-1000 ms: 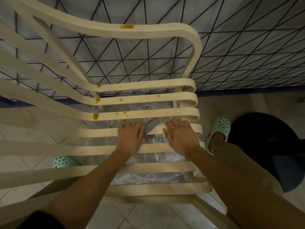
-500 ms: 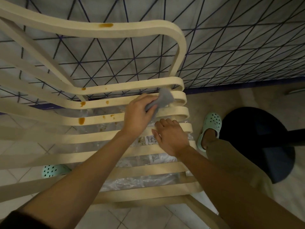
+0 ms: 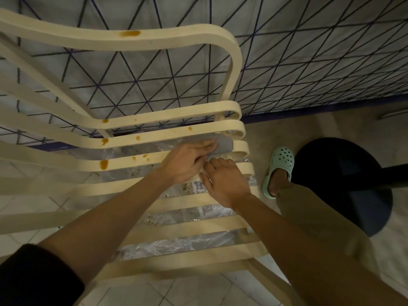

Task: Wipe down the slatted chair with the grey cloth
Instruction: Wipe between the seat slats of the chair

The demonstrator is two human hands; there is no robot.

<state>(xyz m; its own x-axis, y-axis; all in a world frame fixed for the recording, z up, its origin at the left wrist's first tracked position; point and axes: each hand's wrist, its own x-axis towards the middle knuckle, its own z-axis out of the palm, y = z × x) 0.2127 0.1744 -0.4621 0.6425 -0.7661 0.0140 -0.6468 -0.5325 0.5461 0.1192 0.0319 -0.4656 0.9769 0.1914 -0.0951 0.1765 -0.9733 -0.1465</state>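
Slatted chair [image 3: 154, 44] seen from above, pale, most of view filled. Black round base [image 3: 344, 186] set right of chair. Clear plastic [image 3: 176, 246] spread under chair seat. Right hand [image 3: 225, 182] laid on seat slat, fingers loose, nothing held. Left hand [image 3: 187, 162] closed round grey cloth [image 3: 224, 145]. Cloth pressed on seat slat near chair's right edge. Orange spots [image 3: 103, 164] seen on chair slats.

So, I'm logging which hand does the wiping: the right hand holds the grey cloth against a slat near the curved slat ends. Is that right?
Not quite. The head view shows the left hand holding the grey cloth against a slat of the slatted chair near the curved slat ends. The right hand rests on the slats just below, without the cloth.
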